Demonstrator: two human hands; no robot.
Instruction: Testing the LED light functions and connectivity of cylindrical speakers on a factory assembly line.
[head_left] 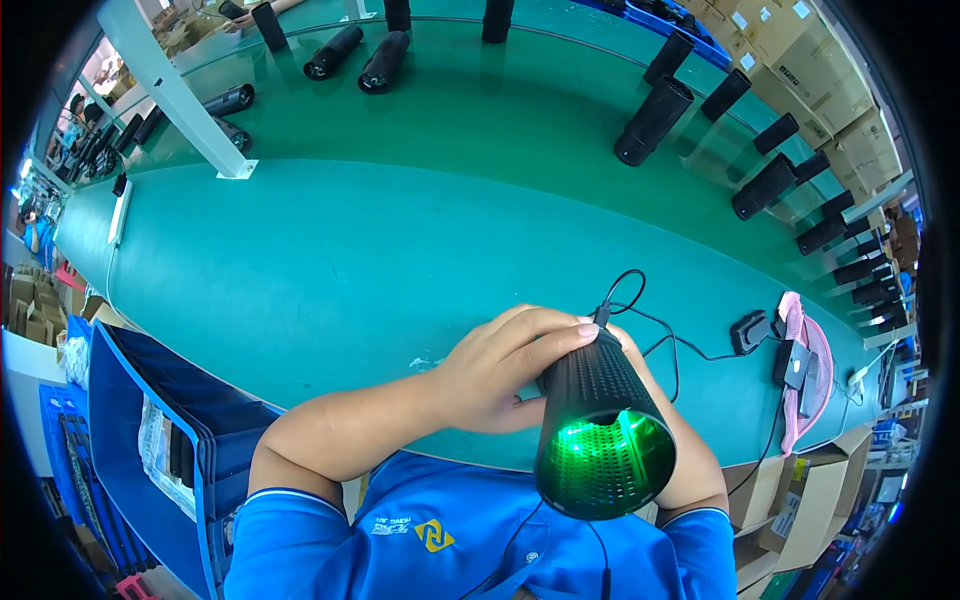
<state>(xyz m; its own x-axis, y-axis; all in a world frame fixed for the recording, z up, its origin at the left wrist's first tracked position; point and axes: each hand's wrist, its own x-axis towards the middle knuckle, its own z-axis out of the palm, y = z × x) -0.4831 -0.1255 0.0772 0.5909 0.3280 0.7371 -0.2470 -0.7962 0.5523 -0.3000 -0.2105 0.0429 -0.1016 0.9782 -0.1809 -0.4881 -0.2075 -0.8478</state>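
Observation:
A black perforated tube point(597, 400) is tilted in front of my chest, its wide mouth toward me, with green light glowing inside. My left hand point(505, 362) is closed on the far end of the tube, fingertips beside a black cable plug point(602, 315) there. My right hand point(632, 352) grips the tube's other side; most of its fingers are hidden behind it. From the plug a thin black cable point(675, 338) loops over the green bench to a small black block point(750, 331) on the right.
Several black tubes point(653, 120) stand or lie on the darker green strip beyond the bench point(330, 270). A pink basket point(818, 370) with a black box is at the right. Blue bins point(150, 440) stand lower left, a cardboard box point(810, 500) lower right. A white post point(180, 95) rises at the upper left.

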